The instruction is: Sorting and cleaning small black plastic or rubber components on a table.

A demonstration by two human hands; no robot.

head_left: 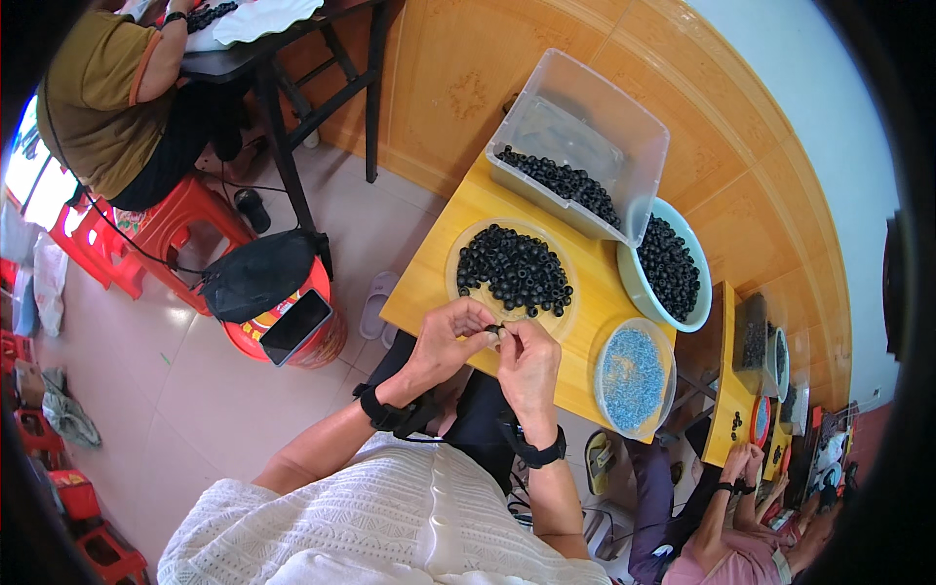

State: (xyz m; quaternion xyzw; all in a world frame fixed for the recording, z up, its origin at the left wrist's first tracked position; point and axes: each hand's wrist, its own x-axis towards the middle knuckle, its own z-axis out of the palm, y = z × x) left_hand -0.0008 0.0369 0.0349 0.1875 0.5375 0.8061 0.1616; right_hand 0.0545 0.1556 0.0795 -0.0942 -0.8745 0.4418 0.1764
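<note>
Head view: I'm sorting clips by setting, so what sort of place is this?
Probably a small hand-assembly workshop: a yellow table holds a tub and bowls of black rings, and other people sit at similar tables.

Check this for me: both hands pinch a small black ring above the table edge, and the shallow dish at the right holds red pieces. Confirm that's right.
Not quite. In the head view the left hand and right hand do pinch a small black ring above the table edge, but the shallow dish at the right holds blue pieces, not red.
</note>
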